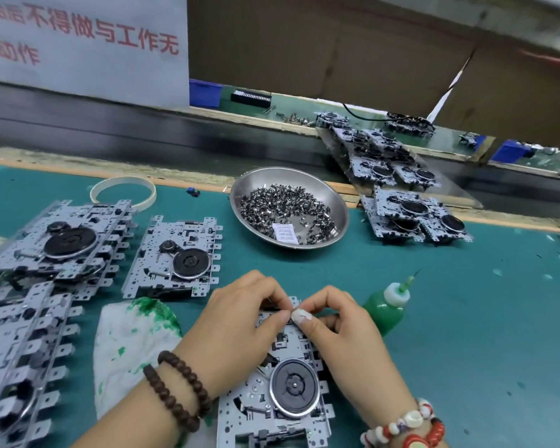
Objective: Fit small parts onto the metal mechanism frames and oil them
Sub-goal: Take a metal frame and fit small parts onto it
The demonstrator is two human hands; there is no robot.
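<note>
2 bare hands meet over the far end of 1 metal mechanism frame (282,392) lying on the green bench mat (466,334) at near centre. L hand (236,328) w/ dark bead bracelet (175,392) rests on the frame's left part, thumb and forefinger curled into a narrow pinch at the frame's far edge; R hand (346,334) w/ red-and-white bead bracelet (411,428) mirrors it, fingertips pinched tight, thumbs nearly touching. Whatever sits between the fingertips is too small to make out. Frame's black flywheel (295,389) shows between the wrists. Rel. to this frame: green oil bottle (388,305) w/ needle nozzle just to the right, tilted, beside the R hand; white rag stained green (126,344) just left, partly under the L forearm; 1 single frame (178,257) beyond-left; stacked frames (46,247) further left and along the left edge; steel dish of small dark parts (288,208) w/ a white sachet well beyond; more stacked frames (414,218) beyond-right; white ring (123,192) far beyond-left; blue bin (205,93) at the back, behind the conveyor belt.
</note>
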